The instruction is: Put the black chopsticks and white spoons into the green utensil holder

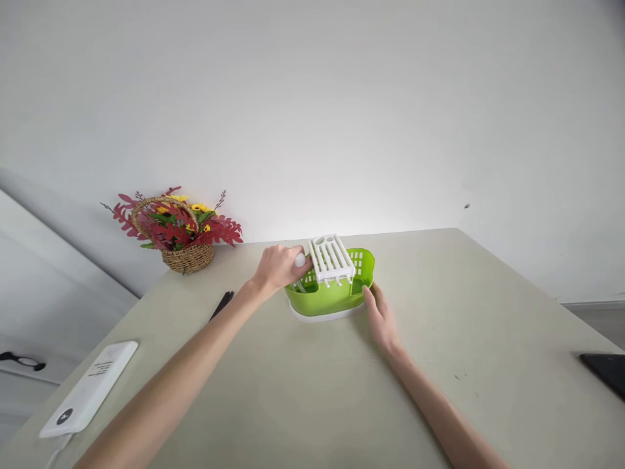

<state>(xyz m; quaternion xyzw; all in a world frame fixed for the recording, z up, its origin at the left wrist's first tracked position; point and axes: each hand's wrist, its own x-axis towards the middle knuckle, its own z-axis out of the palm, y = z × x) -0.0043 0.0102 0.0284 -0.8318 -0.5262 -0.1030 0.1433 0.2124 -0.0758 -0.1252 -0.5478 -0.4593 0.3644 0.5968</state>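
A green plastic basket (325,301) with slotted walls stands on a white base tray (319,318) near the back of the table. A white slotted rack (332,259) with round holes and small hooks lies across its top. At the basket's left end, my left hand (279,266) is closed round a white thing with a rounded end (299,260); its lower part is hidden, so I cannot make out its kind. My right hand (381,318) grips the basket's right end, with the thumb at the front and the fingers partly hidden behind the side.
A wicker basket of artificial flowers (188,258) stands at the back left by the wall. Slim black sticks (222,305) lie beside my left forearm. A white power bank (92,391) with a cable is at the left edge, a black flat device (605,371) at the right edge.
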